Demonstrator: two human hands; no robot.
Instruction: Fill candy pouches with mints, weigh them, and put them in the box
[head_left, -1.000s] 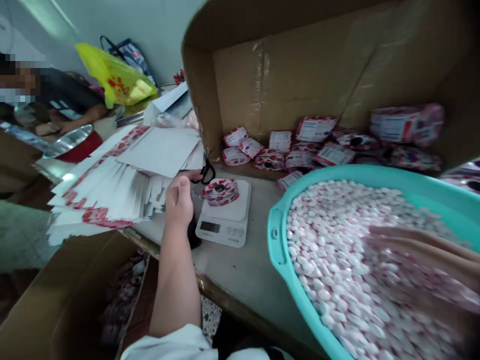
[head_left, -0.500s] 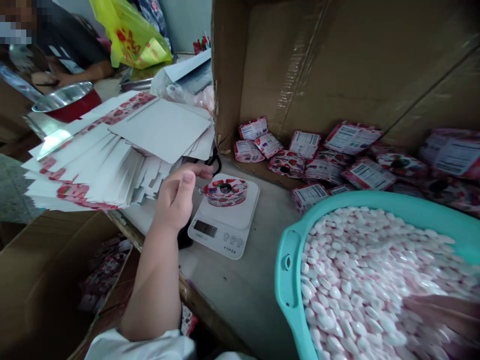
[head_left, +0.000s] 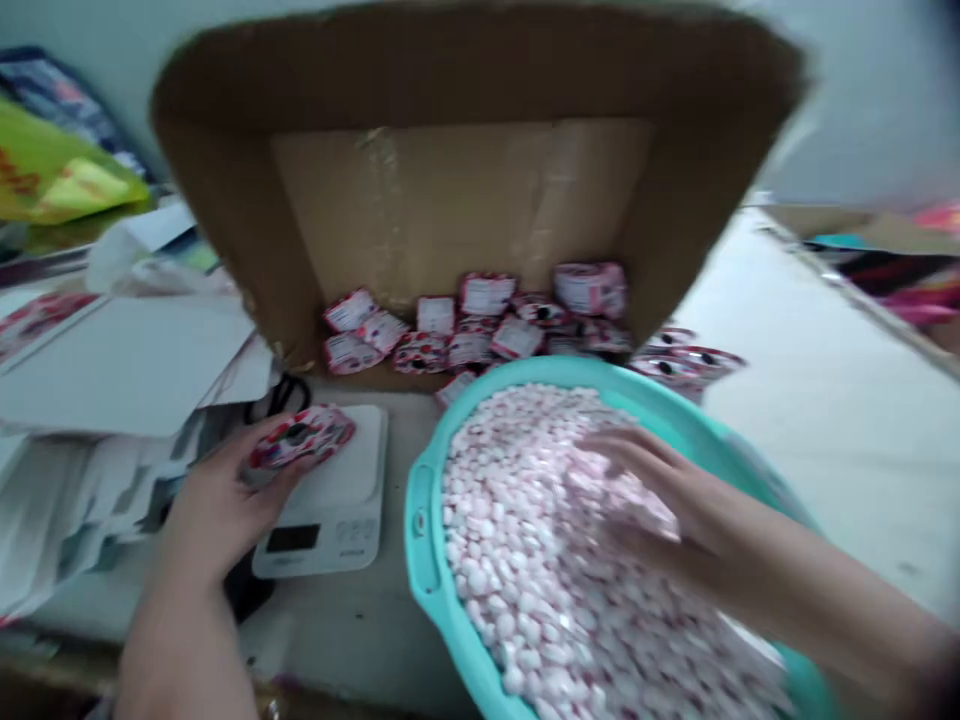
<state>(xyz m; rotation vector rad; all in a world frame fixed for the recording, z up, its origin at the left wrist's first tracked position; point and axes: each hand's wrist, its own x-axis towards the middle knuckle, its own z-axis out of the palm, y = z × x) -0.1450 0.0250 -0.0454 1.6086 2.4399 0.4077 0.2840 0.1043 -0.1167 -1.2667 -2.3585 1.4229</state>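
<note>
My left hand (head_left: pixel 232 490) grips a small strawberry-printed packet (head_left: pixel 304 437) between thumb and fingers, just above the white digital scale (head_left: pixel 341 530). The packet has a dark round spot on its top face. To the right, a turquoise tub (head_left: pixel 426 530) is filled with small, glossy, pinkish-white wrapped candies (head_left: pixel 510 520). My right hand (head_left: pixel 667 490) is in the tub, its fingers curled around a clump of candies; motion blurs it. The scale's display cannot be read.
A cardboard box (head_left: pixel 465 210) lies open behind the tub, with several printed packets (head_left: pixel 517 338) inside. Stacked white card sheets (head_left: pixel 127 370) are at the left, near black scissor handles (head_left: pixel 279 397). More packets (head_left: pixel 690 362) lie right of the box; a yellow bag (head_left: pixel 67 180) stands far left.
My view has swung to the right. My left hand has taken hold of the packet and lifted it from the scale. My right hand has risen among the candies with a clump.
</note>
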